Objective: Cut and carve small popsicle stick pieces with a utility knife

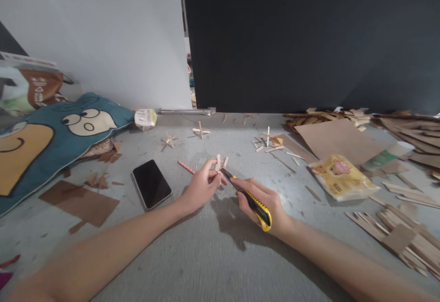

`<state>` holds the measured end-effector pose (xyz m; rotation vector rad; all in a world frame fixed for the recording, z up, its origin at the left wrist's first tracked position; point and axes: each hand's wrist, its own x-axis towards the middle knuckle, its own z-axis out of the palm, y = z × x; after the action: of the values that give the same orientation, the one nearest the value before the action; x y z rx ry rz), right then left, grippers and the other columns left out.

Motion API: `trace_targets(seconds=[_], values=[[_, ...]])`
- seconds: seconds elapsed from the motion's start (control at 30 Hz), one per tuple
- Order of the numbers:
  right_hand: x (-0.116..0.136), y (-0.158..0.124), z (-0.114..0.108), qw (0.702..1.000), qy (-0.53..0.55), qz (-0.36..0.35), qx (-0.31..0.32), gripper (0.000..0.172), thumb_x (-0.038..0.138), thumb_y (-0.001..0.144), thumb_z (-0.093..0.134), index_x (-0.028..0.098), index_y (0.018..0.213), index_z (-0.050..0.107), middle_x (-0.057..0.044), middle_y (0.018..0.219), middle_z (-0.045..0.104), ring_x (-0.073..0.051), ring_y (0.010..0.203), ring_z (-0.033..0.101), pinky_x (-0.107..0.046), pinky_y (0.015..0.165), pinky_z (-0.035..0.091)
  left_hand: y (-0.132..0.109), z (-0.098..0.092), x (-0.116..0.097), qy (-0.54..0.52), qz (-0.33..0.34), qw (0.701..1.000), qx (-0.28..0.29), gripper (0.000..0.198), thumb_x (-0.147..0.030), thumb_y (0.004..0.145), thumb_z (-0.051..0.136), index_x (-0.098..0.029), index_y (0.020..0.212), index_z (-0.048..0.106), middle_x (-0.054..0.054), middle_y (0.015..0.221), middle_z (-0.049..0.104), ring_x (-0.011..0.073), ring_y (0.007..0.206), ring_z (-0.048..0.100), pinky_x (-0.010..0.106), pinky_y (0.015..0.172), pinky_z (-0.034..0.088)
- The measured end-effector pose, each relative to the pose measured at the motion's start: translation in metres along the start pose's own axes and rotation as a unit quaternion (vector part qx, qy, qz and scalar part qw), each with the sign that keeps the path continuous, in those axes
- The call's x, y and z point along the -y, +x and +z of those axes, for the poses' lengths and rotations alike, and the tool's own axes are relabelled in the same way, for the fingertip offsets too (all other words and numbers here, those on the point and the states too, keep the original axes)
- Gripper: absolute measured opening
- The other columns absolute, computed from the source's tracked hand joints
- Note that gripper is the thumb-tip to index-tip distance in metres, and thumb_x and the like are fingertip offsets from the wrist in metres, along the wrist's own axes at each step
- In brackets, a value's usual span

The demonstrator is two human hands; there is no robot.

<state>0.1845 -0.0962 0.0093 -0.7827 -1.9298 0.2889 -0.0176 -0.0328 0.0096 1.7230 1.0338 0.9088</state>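
My left hand (204, 185) pinches a small wooden craft stick (218, 161) that stands upright between thumb and fingers. My right hand (263, 203) is closed around a yellow and black utility knife (253, 203), its tip touching or very close to the stick. Just behind the fingers, another short stick piece (225, 161) slants upward; I cannot tell whether it is joined to the first. A red patterned straw-like stick (186, 167) lies left of my left hand. Beyond, star-like stick assemblies (200, 130) stand on the grey table.
A phone (151, 184) lies left of my hands, near brown cardboard scraps (80, 202) and a blue cartoon cushion (68, 137). To the right are a yellow tissue pack (342, 177), a cardboard sheet (338, 139) and a bundle of wooden sticks (398, 238). A dark panel (309, 41) rises behind.
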Motion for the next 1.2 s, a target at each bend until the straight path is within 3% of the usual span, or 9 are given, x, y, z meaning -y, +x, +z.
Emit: trace_targets(seconds=[0.47, 0.8, 1.07, 1.2], values=[[-0.007, -0.004, 0.005, 1.0, 0.006, -0.019, -0.005, 0.047, 0.008, 0.1, 0.051, 0.021, 0.145, 0.054, -0.003, 0.088, 0.064, -0.014, 0.068, 0.063, -0.028, 0.061, 0.057, -0.001, 0.0, 0.002, 0.034, 0.019, 0.999, 0.001, 0.035, -0.033, 0.097, 0.055, -0.02, 0.129, 0.05, 0.006, 0.089, 0.081, 0.0237, 0.083, 0.078, 0.038, 0.083, 0.058], [0.012, 0.002, 0.0, 0.999, -0.017, -0.022, 0.036, 0.038, 0.004, 0.096, 0.05, 0.019, 0.129, 0.061, -0.002, 0.083, 0.063, -0.013, 0.066, 0.062, -0.025, 0.062, 0.055, -0.003, -0.001, -0.002, 0.114, 0.044, 0.992, 0.035, 0.026, -0.024, 0.1, 0.047, -0.021, 0.126, 0.054, 0.002, 0.086, 0.077, 0.0193, 0.079, 0.073, 0.03, 0.075, 0.053], [0.013, 0.004, 0.004, 0.999, -0.002, 0.026, 0.028, 0.027, 0.008, 0.097, 0.049, 0.02, 0.116, 0.064, -0.002, 0.084, 0.065, -0.012, 0.066, 0.064, -0.024, 0.064, 0.055, -0.002, 0.001, 0.0, 0.039, 0.012, 0.998, 0.037, 0.031, -0.025, 0.096, 0.051, -0.019, 0.127, 0.048, 0.001, 0.08, 0.075, 0.0186, 0.072, 0.07, 0.03, 0.071, 0.052], [0.011, 0.003, 0.004, 1.0, -0.004, 0.017, 0.024, 0.025, 0.008, 0.097, 0.049, 0.021, 0.113, 0.063, -0.002, 0.084, 0.065, -0.012, 0.066, 0.063, -0.025, 0.066, 0.056, -0.002, 0.0, 0.003, 0.048, 0.043, 0.997, 0.043, 0.03, -0.027, 0.098, 0.05, -0.02, 0.127, 0.049, 0.002, 0.083, 0.076, 0.0201, 0.078, 0.072, 0.031, 0.075, 0.052]])
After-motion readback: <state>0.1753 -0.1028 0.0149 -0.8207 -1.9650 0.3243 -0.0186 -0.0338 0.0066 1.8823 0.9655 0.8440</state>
